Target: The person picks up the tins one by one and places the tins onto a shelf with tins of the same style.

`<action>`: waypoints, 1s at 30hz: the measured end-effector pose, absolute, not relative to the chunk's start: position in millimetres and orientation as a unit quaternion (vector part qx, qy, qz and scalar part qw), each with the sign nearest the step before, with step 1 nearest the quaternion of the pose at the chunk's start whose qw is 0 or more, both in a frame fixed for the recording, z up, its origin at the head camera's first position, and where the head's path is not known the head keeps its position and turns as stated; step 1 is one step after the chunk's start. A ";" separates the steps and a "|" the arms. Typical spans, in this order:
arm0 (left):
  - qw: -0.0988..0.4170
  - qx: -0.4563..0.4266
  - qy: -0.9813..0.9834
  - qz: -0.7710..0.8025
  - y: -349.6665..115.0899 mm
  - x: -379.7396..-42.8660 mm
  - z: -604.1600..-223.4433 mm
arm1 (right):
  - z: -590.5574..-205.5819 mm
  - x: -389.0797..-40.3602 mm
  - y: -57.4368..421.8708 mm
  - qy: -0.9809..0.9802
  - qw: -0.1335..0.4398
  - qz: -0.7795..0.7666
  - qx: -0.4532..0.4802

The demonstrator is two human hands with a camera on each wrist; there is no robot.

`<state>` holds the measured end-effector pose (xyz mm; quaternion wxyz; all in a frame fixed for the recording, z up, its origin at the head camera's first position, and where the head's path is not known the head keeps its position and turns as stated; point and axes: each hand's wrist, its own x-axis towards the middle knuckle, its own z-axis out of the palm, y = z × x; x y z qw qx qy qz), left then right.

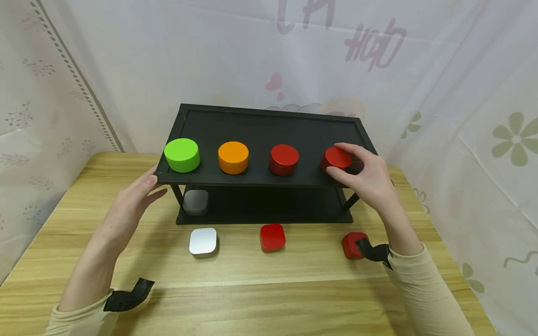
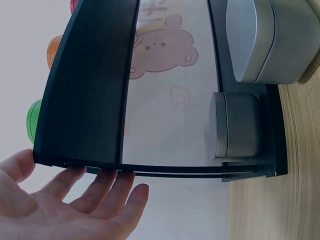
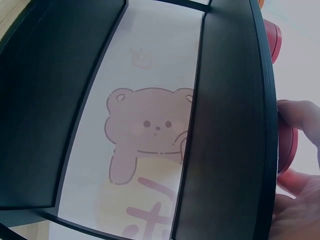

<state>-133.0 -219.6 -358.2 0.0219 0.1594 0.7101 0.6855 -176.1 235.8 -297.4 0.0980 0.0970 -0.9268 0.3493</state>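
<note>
A black two-tier shelf (image 1: 269,127) stands on the table. My left hand (image 1: 131,201) grips its front left corner, thumb at the top board and fingertips under the edge in the left wrist view. My right hand (image 1: 370,179) holds a red round tin (image 1: 338,157) at the right end of the top board, thumb and fingers on its sides. In the right wrist view that tin (image 3: 286,145) sits against the board. To its left stand another red round tin (image 1: 284,159), an orange round tin (image 1: 233,157) and a green round tin (image 1: 182,155).
A silver square tin (image 1: 195,202) stands on the lower tier, left. In front of the shelf are another silver square tin (image 1: 203,242), a red square tin (image 1: 272,237) and, partly behind a black wrist strap (image 1: 374,252), a second red square tin (image 1: 350,245). Patterned cloth (image 1: 235,56) hangs behind.
</note>
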 end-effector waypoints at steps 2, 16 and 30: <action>0.022 0.160 0.709 0.687 -219.6 -132.7 -358.0 | -297.1 -175.9 235.7 -0.927 0.096 0.350 0.098; 0.020 0.152 0.711 0.687 -219.5 -132.0 -357.5 | -300.5 -173.0 235.4 -0.928 0.081 0.351 0.098; 0.025 0.147 0.719 0.679 -219.6 -132.3 -357.4 | -299.4 -164.0 233.4 -0.905 0.167 0.370 0.126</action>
